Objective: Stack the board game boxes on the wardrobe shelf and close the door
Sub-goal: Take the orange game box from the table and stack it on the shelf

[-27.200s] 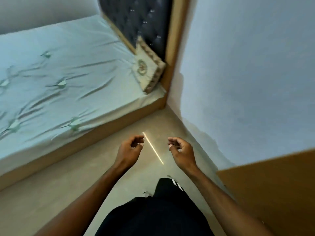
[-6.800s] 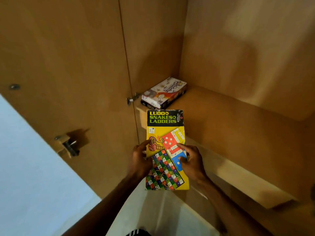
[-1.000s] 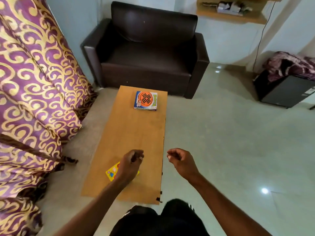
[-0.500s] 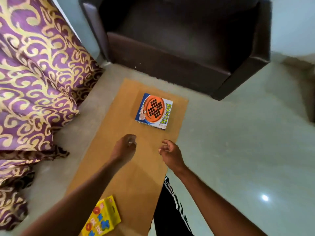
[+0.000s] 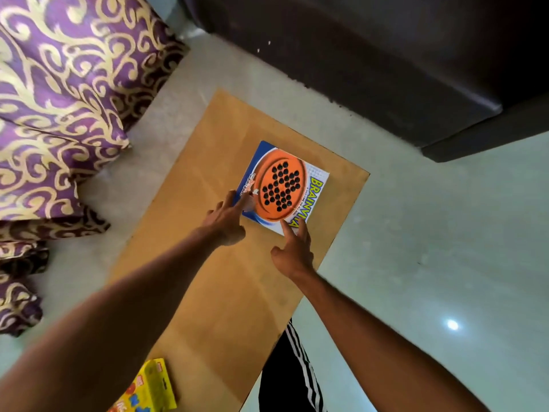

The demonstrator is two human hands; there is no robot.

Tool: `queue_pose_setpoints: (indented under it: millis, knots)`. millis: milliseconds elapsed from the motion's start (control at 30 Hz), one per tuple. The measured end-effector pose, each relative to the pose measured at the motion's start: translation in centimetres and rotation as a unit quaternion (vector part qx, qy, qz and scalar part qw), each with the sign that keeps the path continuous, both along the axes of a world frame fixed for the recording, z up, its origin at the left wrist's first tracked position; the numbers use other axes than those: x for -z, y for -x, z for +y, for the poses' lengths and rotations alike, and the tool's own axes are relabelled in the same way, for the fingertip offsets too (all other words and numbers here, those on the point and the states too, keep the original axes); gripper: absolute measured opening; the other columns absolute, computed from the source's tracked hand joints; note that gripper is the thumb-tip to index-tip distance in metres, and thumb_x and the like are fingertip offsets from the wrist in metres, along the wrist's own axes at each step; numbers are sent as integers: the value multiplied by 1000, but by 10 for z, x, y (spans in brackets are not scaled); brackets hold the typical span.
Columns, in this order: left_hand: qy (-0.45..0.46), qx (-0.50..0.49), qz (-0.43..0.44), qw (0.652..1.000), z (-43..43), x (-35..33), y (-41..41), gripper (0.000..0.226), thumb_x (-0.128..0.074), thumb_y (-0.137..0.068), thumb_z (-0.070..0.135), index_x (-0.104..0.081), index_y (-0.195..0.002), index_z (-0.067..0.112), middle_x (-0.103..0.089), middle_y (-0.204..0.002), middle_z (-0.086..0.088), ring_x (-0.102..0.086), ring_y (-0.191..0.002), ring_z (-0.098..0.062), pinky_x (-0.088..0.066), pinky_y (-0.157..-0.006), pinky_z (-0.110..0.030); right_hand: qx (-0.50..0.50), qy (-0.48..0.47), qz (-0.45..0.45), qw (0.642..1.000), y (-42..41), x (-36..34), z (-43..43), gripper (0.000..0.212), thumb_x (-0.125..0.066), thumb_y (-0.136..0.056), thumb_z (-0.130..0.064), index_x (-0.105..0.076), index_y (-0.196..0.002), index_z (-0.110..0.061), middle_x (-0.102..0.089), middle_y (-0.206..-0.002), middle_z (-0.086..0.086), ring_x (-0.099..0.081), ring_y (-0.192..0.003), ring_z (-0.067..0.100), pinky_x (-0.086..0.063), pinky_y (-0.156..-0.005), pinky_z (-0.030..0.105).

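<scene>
A square Brainvita game box (image 5: pixel 283 187), blue and white with an orange disc of black dots, lies flat on the far end of a low wooden table (image 5: pixel 234 292). My left hand (image 5: pixel 227 218) reaches its near left corner with fingers spread, fingertips touching the edge. At the near right corner, my right hand (image 5: pixel 294 251) has its fingers extended and touching the box's near edge. Neither hand has closed on the box. A yellow game box (image 5: pixel 148 388) lies at the table's near left end. The wardrobe is out of view.
A dark brown sofa (image 5: pixel 371 49) stands just beyond the table. Purple and gold patterned fabric (image 5: pixel 56 105) hangs down on the left to the floor. Pale glossy floor (image 5: pixel 445 248) spreads to the right. My black trouser leg with white stripes (image 5: pixel 285 367) is by the table's near edge.
I have leaned in over the table. Both hands moved forward from mid-table, uncurled, and now touch the near corners of the Brainvita box.
</scene>
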State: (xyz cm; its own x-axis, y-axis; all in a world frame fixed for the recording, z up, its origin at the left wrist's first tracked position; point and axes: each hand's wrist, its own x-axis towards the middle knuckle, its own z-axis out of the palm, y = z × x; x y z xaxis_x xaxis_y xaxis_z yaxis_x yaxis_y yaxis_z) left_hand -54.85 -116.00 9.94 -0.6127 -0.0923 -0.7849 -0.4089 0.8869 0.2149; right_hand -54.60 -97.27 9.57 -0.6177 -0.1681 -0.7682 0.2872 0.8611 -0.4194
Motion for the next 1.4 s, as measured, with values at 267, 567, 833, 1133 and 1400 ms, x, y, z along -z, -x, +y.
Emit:
queue_pose_setpoints:
  millis: [267,567,833,1133,1400]
  knots:
    - [-92,-83,-7,992,31,-6,-46,64,-55,-81,15,-45,-143,26,-60,-129,-8,-61,-114,-26,-52,-89,-34,-33,2,75,997,33,4,29,78,-57,-82,-9,-28,-150,-35,2,-165,3,4,-152,23,-23,-117,53]
    - [0,-327,147,933,25,2,6,87,-62,-80,23,-15,-153,10,-25,-156,-15,-28,-142,-34,-36,-111,-48,143,70,20,987,52,19,32,70,-69,-87,-13,-35,-146,-29,-38,-146,7,-45,-133,26,-60,-81,39]
    - [-154,-444,43,882,19,16,7,55,-63,-77,2,-48,-130,11,-50,-127,-12,-53,-110,-27,-53,-88,-38,251,90,-24,964,67,41,23,64,-74,-77,-4,-49,-134,-21,-59,-128,6,-67,-104,24,-55,-48,18]
    - [-267,-584,6,766,35,-41,-129,37,-56,-79,-7,-54,-111,13,-67,-108,-9,-64,-97,-21,-53,-72,-30,150,108,-46,982,-17,-11,37,52,-71,-78,-4,-58,-126,-21,-62,-120,5,-68,-95,19,-54,-49,17]
    - [-244,-729,40,639,60,-133,-316,27,-53,-89,-7,-53,-108,12,-62,-101,1,-55,-86,-6,-45,-68,-24,-22,124,-90,988,-155,-88,22,50,-70,-81,-4,-58,-124,-28,-59,-124,9,-67,-99,18,-60,-58,25]
